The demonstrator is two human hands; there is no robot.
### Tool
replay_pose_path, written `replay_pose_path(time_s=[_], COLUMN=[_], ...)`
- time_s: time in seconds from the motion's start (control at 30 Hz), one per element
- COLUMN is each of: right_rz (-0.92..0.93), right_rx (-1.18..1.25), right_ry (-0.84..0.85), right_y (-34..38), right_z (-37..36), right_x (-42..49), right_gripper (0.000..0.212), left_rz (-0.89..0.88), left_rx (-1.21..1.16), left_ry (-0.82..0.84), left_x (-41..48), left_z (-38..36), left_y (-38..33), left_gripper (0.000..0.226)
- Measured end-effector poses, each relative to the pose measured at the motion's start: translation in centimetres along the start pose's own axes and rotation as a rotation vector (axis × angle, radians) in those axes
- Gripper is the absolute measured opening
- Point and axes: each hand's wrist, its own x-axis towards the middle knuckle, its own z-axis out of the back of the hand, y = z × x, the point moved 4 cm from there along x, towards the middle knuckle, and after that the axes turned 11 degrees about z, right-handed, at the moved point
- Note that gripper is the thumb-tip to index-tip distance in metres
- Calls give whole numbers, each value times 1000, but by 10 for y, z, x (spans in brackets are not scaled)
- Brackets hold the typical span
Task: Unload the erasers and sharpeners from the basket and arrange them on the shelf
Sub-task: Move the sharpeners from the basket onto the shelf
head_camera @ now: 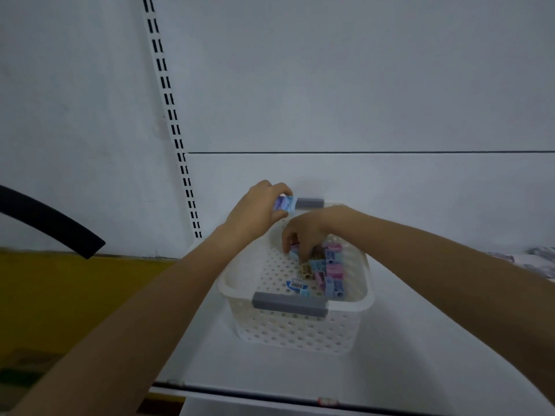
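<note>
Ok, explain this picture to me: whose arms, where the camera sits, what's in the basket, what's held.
No machine here: a person wears one camera on the head, looking down at their own bare arms. A white perforated basket with grey handles stands on a white shelf. Inside lie small pastel sharpeners and one piece with a barcode label. The left hand grips a few blue and purple pieces above the basket's far rim. The right hand reaches into the pile; whether it grips anything is unclear.
</note>
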Motion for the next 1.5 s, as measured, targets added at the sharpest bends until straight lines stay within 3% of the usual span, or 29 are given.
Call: replay_pose_path(time_s=[0.17,0.37,0.77,0.93,1.1,1.5], right_rz=[6,25,-65,-180,-319,-553], right_rx=[16,62,204,250,247,235], right_ry=[-2,-161,-485,-574,-556,-556], right_y=[1,7,-1,-26,-58,-157], right_z=[1,16,68,50,0,-107], right_x=[-1,-18,-117,-177,-250,-477], right_gripper=[26,33,22,24,24,23], left_rz=[-1,-5,-147,-264,-393,-648], left_rx=[-75,-72,-82,-46,50,181], left_ry=[-35,-56,98,201,314,482], left_x=[1,3,17,22,12,-46], left_z=[16,41,40,19,-1,-97], left_y=[6,12,-23,-80,-157,-405], left_gripper=[34,35,34,34,36,36])
